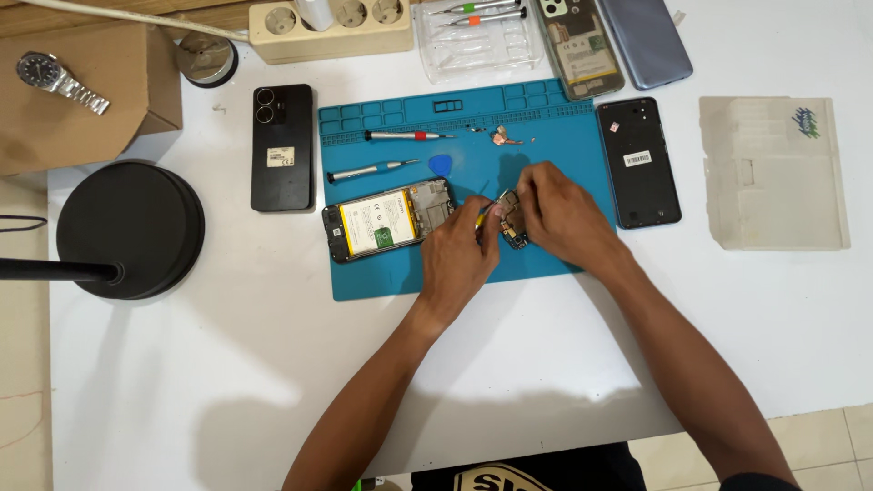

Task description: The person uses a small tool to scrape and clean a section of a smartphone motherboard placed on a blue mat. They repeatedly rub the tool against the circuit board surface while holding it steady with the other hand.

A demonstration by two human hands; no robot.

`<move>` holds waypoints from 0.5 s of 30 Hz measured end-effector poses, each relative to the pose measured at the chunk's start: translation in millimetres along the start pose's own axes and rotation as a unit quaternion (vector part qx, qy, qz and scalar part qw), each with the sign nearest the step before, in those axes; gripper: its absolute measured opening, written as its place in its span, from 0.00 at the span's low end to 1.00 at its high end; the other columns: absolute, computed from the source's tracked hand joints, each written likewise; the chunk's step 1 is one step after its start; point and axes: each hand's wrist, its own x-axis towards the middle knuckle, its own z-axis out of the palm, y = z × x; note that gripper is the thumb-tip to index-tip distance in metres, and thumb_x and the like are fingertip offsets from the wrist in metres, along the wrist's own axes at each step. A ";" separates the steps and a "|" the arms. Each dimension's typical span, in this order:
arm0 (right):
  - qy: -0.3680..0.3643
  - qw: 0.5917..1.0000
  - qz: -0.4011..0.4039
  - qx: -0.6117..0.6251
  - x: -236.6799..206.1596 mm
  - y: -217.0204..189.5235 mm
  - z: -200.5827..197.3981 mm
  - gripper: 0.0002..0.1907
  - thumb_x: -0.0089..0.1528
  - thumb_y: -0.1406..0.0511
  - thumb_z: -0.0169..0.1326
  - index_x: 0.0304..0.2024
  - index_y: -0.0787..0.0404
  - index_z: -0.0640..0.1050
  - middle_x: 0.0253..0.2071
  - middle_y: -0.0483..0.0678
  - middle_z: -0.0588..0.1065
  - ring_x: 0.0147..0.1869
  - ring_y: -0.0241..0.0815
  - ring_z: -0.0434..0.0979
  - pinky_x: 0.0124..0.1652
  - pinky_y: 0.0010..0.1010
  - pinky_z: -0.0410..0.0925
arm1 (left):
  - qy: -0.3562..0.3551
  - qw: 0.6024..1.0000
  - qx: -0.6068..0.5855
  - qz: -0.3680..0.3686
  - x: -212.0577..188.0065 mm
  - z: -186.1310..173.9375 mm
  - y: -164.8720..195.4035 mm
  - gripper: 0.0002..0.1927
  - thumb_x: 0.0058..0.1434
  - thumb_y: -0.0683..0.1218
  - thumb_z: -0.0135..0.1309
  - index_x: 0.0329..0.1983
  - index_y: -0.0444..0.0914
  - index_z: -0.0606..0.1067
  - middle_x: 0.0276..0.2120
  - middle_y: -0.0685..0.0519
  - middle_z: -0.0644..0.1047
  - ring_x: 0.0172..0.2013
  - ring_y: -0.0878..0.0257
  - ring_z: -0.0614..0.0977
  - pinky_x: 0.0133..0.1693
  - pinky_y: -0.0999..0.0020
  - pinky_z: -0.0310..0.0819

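Everything is placed against the blue work mat [382,273] on the white table [227,364]. Far to the mat's left stands a round black lamp base [132,229], with a cardboard box [82,100] carrying a wristwatch [60,80] behind it. Just off the mat's left edge lies a black phone [281,147], back up, with two camera rings. On the mat's left half lies an opened phone [386,219], its back removed, showing a pale battery with a yellow border in a dark frame; beyond it lie two screwdrivers, one with a red band [408,135] and one plain silver [371,170], and a blue pick [440,165]. At the mat's middle the left hand [459,256] is curled closed, fingers pinched on a thin yellow-tipped tool [482,216] that points at the small circuit board [509,218]. This board is dark with metallic patches, held just above the mat's centre, right of the opened phone. The right hand [559,214] is bent closed over it, fingertips gripping the board's upper edge. Beside the mat's right edge lies a dark back cover [639,164], and farther right a pale plastic tray [773,173]. Behind the mat sit a power strip [332,29], a clear case of tools [477,36], another opened phone [578,45] and a grey-blue cover [644,38].
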 end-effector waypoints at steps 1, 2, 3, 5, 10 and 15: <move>-0.004 1.000 0.015 0.006 4.0 0.5 -2.3 0.07 0.69 0.67 0.48 0.40 0.66 0.70 0.34 0.54 0.74 0.32 0.52 0.77 0.34 0.45 0.71 | -0.002 1.000 -0.002 -0.003 0.4 -0.1 0.0 0.08 0.70 0.46 0.55 0.41 0.34 0.75 0.29 0.46 0.82 0.20 0.58 0.82 0.21 0.63 0.72; -0.009 1.000 0.017 -0.019 9.0 1.1 -4.2 0.07 0.70 0.67 0.47 0.40 0.66 0.70 0.34 0.54 0.74 0.32 0.52 0.77 0.34 0.45 0.71 | -0.003 1.000 -0.005 -0.006 1.3 -0.1 0.1 0.08 0.70 0.45 0.55 0.41 0.34 0.75 0.28 0.46 0.82 0.19 0.59 0.82 0.20 0.64 0.71; -0.015 0.999 0.019 -0.043 14.7 1.7 -5.6 0.08 0.70 0.66 0.47 0.39 0.65 0.70 0.33 0.54 0.74 0.32 0.52 0.77 0.34 0.45 0.70 | -0.002 1.000 -0.007 -0.007 1.6 -0.3 0.6 0.08 0.70 0.45 0.55 0.40 0.34 0.76 0.28 0.46 0.82 0.19 0.59 0.82 0.20 0.65 0.71; -0.004 0.997 -0.003 -0.074 25.1 2.9 -7.6 0.07 0.70 0.66 0.49 0.39 0.65 0.71 0.34 0.54 0.74 0.34 0.53 0.77 0.35 0.45 0.71 | 0.002 1.000 -0.010 -0.010 2.7 -1.4 1.0 0.08 0.70 0.45 0.55 0.40 0.34 0.76 0.27 0.46 0.81 0.19 0.60 0.81 0.20 0.65 0.71; 0.035 0.998 -0.027 -0.039 43.1 7.2 -16.0 0.05 0.66 0.67 0.56 0.40 0.64 0.76 0.39 0.52 0.77 0.38 0.51 0.80 0.38 0.42 0.72 | 0.025 0.997 -0.069 -0.021 3.0 -3.2 2.6 0.09 0.72 0.46 0.52 0.41 0.34 0.75 0.30 0.46 0.82 0.23 0.60 0.84 0.22 0.67 0.75; 0.050 0.997 -0.058 0.006 49.7 10.5 -20.8 0.08 0.64 0.71 0.58 0.47 0.63 0.81 0.43 0.52 0.77 0.41 0.49 0.80 0.40 0.39 0.73 | 0.027 0.996 -0.075 -0.026 5.0 -3.7 3.2 0.09 0.72 0.45 0.52 0.42 0.33 0.75 0.31 0.45 0.82 0.24 0.59 0.84 0.23 0.66 0.75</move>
